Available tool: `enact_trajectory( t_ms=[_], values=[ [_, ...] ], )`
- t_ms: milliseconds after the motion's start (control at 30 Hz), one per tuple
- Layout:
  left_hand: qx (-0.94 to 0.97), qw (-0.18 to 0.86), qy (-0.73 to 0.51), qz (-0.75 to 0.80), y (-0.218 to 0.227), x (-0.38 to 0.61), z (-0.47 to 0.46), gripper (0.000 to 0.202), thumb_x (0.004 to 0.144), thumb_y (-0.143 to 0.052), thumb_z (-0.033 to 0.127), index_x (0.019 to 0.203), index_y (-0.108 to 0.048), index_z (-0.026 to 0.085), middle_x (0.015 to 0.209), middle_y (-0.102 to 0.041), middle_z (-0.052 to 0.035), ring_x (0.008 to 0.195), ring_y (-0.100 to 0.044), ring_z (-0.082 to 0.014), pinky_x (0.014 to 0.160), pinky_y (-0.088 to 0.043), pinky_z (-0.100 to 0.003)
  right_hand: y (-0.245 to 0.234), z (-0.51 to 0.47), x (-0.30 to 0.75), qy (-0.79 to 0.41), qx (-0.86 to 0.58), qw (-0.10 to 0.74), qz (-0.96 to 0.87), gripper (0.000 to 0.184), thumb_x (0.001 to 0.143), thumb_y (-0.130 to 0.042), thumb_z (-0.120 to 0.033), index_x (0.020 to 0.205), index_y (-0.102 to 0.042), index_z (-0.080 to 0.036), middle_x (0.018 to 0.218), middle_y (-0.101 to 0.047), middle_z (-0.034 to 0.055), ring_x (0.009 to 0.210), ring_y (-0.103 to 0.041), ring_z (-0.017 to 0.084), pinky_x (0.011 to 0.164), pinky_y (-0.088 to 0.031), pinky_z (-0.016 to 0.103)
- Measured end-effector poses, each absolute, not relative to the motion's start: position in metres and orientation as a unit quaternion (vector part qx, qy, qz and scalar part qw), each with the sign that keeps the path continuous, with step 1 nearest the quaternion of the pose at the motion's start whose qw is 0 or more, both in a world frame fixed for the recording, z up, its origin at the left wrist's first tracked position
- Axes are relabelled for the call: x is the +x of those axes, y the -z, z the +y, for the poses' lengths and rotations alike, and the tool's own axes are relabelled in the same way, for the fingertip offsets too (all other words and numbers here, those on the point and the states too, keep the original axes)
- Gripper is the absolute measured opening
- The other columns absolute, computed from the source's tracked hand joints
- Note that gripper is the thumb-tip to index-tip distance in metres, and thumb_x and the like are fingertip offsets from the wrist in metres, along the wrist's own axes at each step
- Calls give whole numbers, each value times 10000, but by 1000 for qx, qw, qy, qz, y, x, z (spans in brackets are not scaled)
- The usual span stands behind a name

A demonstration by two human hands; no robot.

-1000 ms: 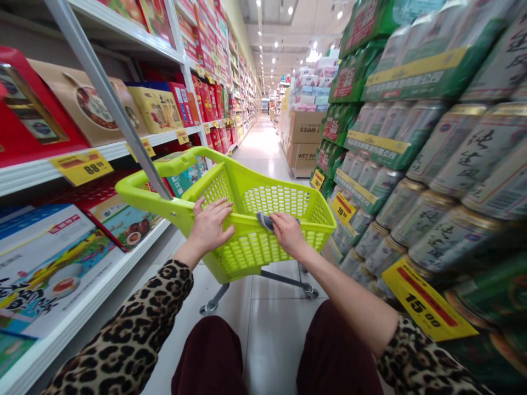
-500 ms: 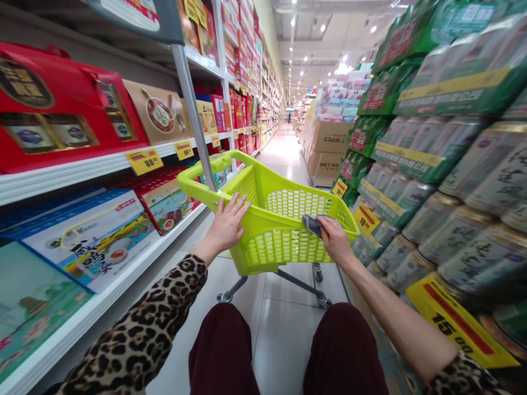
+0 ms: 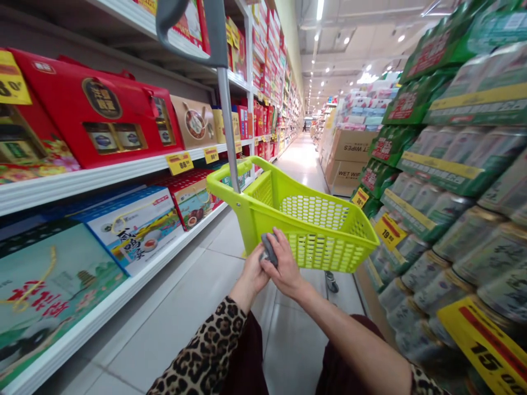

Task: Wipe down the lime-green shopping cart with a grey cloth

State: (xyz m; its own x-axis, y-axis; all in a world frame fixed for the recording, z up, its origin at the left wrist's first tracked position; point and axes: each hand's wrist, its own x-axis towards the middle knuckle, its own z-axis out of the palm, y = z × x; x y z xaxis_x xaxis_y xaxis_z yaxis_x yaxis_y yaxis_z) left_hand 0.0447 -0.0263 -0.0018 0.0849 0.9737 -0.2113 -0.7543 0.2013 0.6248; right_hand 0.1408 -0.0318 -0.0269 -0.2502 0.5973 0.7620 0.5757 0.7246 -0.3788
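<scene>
My two hands meet in front of the cart's near side. Bunched between them is a small grey cloth (image 3: pixel 269 249). My right hand (image 3: pixel 286 269) grips the cloth, its fingers bent over the top. From the left, my left hand (image 3: pixel 252 274) closes on the same cloth; its fingertips are partly hidden behind the right hand. Just beyond stands a lime-green shopping cart (image 3: pixel 325 249) with a perforated basket. Its grey upright pole (image 3: pixel 231 126) rises to a dark grey handle (image 3: pixel 218 38) at the upper left.
Shelves (image 3: pixel 197 236) with boxed gifts, including a red box (image 3: pixel 123 104), line the left. On the right rise stacks of cans (image 3: pixel 465 230) with yellow price tags. Cardboard wet-wipe cartons (image 3: pixel 349 145) stand farther along the tiled aisle (image 3: pixel 164 318). A caster wheel (image 3: pixel 331 282) shows under the cart.
My left hand has come off the cart's rim. My right hand has brought the cloth leftward from the basket's side, and both hands now hold it. The view has shifted left.
</scene>
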Motion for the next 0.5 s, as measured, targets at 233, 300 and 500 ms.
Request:
enact_trajectory(
  t_ms=[233, 300, 500],
  values=[
    [331, 660, -576, 351, -37, -17, -18, 226, 847, -463, 327, 990, -598, 214, 1073, -643, -55, 1030, -576, -213, 973, -353, -418, -41, 30, 122, 108, -238, 475, -840, 375, 895, -340, -148, 1239, -488, -149, 1325, -459, 141, 1285, -353, 196, 1050, -349, 393],
    [330, 554, -625, 440, -36, -33, -5, 273, 857, -438, 326, 1099, -537, 247, 1215, -575, -45, 1152, -503, -206, 1044, -239, -445, -71, 52, 108, 169, -201, 451, -853, 328, 913, -347, -153, 1172, -548, -164, 1305, -493, 115, 1295, -341, 201, 1071, -307, 417],
    [281, 549, -607, 501, -11, -58, 11, 431, 884, -278, 487, 1173, -477, 237, 1351, -452, -90, 1258, -399, -215, 1070, -147, -477, -51, 86, 88, 235, -121, 245, -933, 263, 917, -391, -151, 1087, -591, -159, 1287, -524, 90, 1277, -374, 224, 1026, -341, 453]
  ],
)
